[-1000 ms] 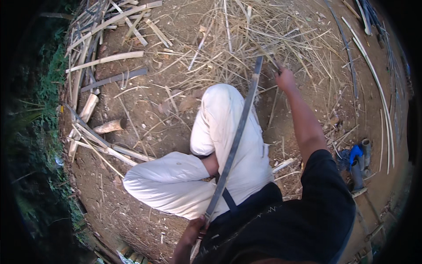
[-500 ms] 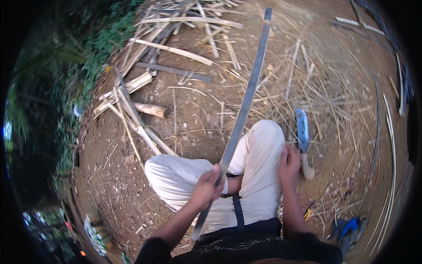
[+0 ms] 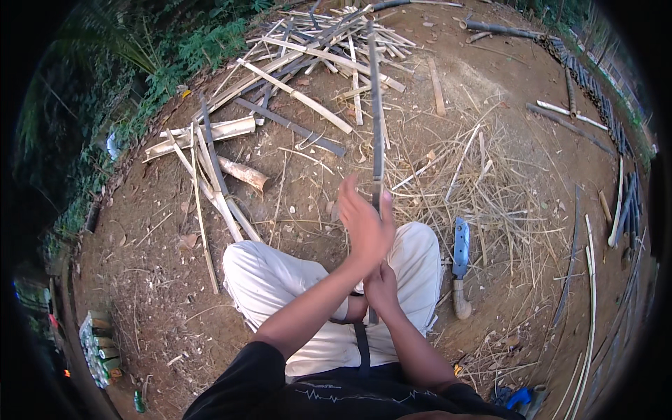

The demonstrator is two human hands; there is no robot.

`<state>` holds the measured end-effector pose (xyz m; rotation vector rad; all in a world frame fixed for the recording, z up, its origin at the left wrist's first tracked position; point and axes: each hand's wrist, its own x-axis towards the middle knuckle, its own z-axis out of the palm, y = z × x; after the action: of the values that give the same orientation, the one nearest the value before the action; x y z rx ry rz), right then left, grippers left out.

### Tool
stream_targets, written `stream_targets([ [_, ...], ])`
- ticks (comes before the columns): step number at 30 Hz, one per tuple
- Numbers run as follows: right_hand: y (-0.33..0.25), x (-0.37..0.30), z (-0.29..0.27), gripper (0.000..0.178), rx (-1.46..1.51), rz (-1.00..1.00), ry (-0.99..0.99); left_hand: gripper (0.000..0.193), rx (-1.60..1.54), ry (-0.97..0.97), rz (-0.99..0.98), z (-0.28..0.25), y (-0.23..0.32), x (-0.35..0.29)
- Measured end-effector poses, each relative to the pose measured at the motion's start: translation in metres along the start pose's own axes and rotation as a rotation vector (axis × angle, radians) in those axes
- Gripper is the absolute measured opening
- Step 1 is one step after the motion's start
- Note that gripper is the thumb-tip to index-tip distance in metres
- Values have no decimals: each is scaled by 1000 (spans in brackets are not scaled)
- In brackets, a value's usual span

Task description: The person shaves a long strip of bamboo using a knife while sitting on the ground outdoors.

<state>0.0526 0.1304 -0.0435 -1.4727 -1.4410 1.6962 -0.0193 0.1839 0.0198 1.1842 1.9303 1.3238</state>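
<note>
A long, dark bamboo strip (image 3: 376,105) stands out ahead of me, its lower part passing between my knees. My right hand (image 3: 381,285) is closed round it near the bottom, over my lap. Just above, my left hand (image 3: 366,222) is open with fingers stretched and thumb apart, and the strip runs behind it between thumb and fingers. Whether that palm touches the strip I cannot tell. On the ground right of my knee lies a cleaver-like knife (image 3: 460,248) with a wooden handle (image 3: 462,299).
Split bamboo strips (image 3: 329,56) lie heaped at the far side, with more pieces (image 3: 210,168) at left. Thin shavings (image 3: 490,182) cover the dirt at right. Dark bamboo poles (image 3: 626,210) line the right edge. A blue object (image 3: 518,399) sits at lower right.
My right hand has moved from beside the knife to the strip's lower part. My left hand has let go, opened and moved up and forward. The strip now points more straight ahead.
</note>
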Motion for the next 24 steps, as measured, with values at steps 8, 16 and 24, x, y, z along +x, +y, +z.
stream_targets([
  [8, -9, 42, 65, 45, -425, -175, 142, 60, -196, -1891, 328, 52, 48, -148],
  [16, 43, 48, 90, 42, -698, -112, 73, 63, -796, -2329, -13, 132, 64, -193],
  [24, 89, 59, 91, 46, -701, -122, 9, 64, -764, -2232, -44, 130, 55, -204],
])
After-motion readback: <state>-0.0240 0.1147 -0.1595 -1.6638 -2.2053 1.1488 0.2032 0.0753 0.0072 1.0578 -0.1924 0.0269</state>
